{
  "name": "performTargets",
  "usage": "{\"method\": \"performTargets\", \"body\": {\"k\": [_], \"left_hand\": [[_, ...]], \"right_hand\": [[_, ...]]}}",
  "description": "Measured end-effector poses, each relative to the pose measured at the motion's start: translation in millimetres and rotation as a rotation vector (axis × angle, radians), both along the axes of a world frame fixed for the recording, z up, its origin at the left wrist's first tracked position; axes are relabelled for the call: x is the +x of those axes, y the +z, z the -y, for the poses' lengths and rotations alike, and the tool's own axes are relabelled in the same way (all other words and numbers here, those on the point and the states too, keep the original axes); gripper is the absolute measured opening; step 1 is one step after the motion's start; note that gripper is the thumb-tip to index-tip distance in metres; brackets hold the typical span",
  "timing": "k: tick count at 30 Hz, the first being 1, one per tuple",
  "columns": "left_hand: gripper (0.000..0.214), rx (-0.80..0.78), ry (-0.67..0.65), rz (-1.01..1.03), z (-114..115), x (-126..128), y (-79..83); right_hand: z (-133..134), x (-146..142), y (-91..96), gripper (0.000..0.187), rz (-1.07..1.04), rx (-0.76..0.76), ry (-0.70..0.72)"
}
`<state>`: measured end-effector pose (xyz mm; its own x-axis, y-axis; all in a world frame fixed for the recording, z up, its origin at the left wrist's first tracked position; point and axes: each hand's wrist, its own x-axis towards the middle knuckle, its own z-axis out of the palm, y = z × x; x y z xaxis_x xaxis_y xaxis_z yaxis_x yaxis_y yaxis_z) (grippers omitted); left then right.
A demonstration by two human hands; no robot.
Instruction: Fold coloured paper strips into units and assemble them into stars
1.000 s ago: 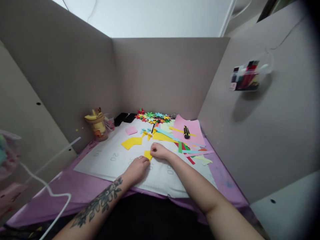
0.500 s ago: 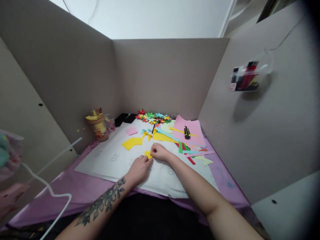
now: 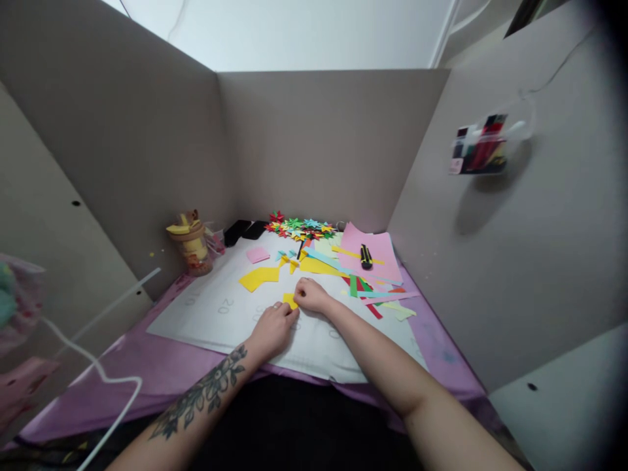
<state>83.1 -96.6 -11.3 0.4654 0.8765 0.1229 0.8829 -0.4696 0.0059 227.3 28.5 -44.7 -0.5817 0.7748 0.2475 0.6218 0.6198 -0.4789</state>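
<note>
Between my hands a small yellow piece of paper lies on the white sheet. My left hand presses its lower edge, fingers closed together on it. At its right side my right hand is curled in a pinch, and the paper's right end disappears behind those fingers. Just beyond are small folded yellow paper pieces and pale blue ones. A larger yellow paper strip rests to the upper left, and a pink pad of paper sits behind it.
Colourful folded paper stars are heaped at the back. A black and yellow utility knife lies on pink sheets, with loose paper strips in front. A yellow cup stands at left by black flat objects. Grey panels enclose the table.
The view has tilted slightly, so everything sits a little higher in the picture. Both hands stay at the small yellow piece of paper with almost no movement.
</note>
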Motion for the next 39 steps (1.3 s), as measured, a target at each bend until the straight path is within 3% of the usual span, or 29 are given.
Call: {"method": "performTargets", "body": {"k": [14,21,26,29,35,39], "left_hand": [[0.027,-0.013,0.012,0.005,0.8,0.9,0.2],[0.031,-0.006,0.011,-0.001,1.9,1.2,-0.4],[0.031,-0.011,0.046,0.0,3.2,1.3,-0.6],[0.032,-0.015,0.069,0.002,3.4,0.9,-0.3],[0.036,-0.012,0.059,0.026,3.3,-0.2,-1.4],[0.034,-0.006,0.059,0.03,4.7,-0.9,-0.6]], "right_hand": [[8.1,0.2,6.1,0.006,0.049,0.051,-0.02],[1.7,12.6,9.2,0.023,0.039,0.065,-0.177],[-1.1,19.9,11.4,0.015,-0.026,0.114,-0.263],[7.2,26.6,16.5,0.016,-0.075,0.158,-0.171],[32.0,37.5,17.2,0.033,-0.078,0.175,0.352],[36.4,36.9,15.8,0.029,-0.035,0.197,0.403]]}}
